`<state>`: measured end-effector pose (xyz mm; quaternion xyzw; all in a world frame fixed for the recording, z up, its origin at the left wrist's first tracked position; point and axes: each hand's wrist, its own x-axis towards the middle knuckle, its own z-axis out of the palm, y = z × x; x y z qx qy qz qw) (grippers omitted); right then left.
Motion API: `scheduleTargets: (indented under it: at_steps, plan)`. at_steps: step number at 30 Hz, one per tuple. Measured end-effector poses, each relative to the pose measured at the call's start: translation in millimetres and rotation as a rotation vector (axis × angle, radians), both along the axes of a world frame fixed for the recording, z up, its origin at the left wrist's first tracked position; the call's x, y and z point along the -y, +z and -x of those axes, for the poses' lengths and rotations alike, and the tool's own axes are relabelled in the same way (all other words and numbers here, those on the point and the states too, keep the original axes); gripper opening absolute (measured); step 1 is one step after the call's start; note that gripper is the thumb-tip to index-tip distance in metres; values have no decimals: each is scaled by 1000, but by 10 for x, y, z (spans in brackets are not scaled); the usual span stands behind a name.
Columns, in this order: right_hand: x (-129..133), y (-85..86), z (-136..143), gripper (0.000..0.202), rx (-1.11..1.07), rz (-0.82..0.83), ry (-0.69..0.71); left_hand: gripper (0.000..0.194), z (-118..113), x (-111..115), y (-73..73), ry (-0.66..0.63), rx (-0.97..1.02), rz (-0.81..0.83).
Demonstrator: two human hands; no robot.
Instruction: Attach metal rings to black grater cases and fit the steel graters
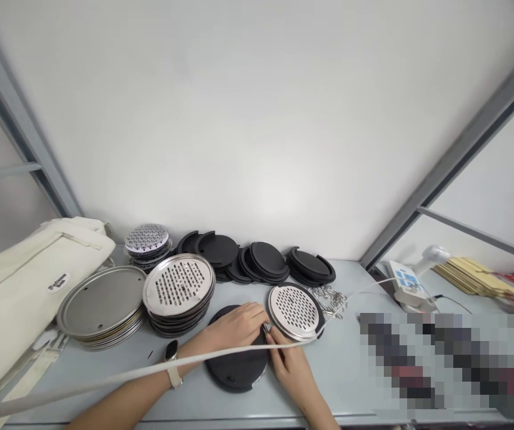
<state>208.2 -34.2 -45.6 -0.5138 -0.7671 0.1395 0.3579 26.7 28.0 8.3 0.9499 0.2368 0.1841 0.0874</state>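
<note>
Covering part of a black disc (237, 369), hands (242, 322) together at its edge, grip unclear

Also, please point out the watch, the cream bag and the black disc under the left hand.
Watch (171, 350), head view: dark face.
Cream bag (24, 295), head view: broad side.
Black disc (241, 369), head view: uncovered near part.

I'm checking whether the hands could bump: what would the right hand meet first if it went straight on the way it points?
Probably the left hand, whose fingers lie close ahead of the right hand at the black disc; how they sit in depth is hard to tell.
</note>
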Motion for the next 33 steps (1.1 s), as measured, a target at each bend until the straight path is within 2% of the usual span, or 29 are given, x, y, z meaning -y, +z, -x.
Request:
scheduleTargets:
  at_steps: [7,15,20,26,33]
  plan:
    - [4,-45,8,25,-21,-35,-43,10,6,-59,-49,24,68,25]
    - [-29,-172,-7,25,-48,38,-30,13,8,-118,-86,30,122,70]
    - [-4,-87,17,22,-84,187,-80,13,17,-145,-84,43,59,149]
    - [16,6,31,20,-295,333,-103,22,0,-186,-114,23,108,312]
    - [26,62,4,21,-311,334,-96,26,-14,-198,-115,47,171,390]
